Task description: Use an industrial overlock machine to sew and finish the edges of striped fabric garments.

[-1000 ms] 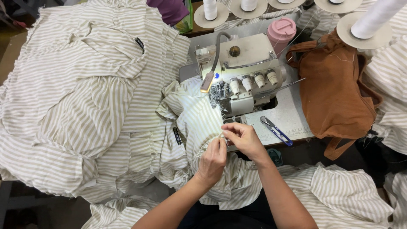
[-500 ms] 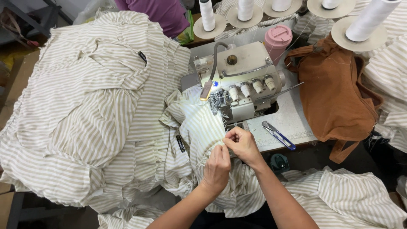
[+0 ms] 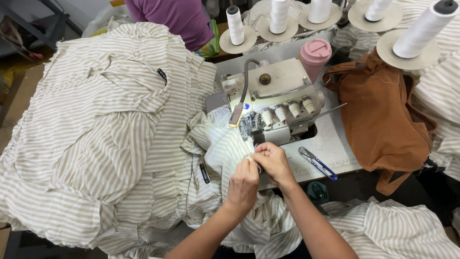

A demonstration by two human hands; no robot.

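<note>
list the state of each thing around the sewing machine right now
left hand: grip pinching the striped fabric
right hand: grip pinching the same edge
striped fabric: bunched, fed to the machine
overlock machine: threaded
thread snips: lying flat, untouched
pink cup: upright, lid on
brown bag: slumped

We see a bright, even scene, lit softly from above; nothing is burnt out, though the white thread cones (image 3: 424, 29) at the far edge of the sewing table (image 3: 330, 144) come close. Shadows are mild: a dark gap below the table's near edge, and faint shade under the hands. The striped cloth (image 3: 96, 144) is sharp across the middle. Toward the frame corners, lines bow slightly from the wide lens, and detail softens.
</note>
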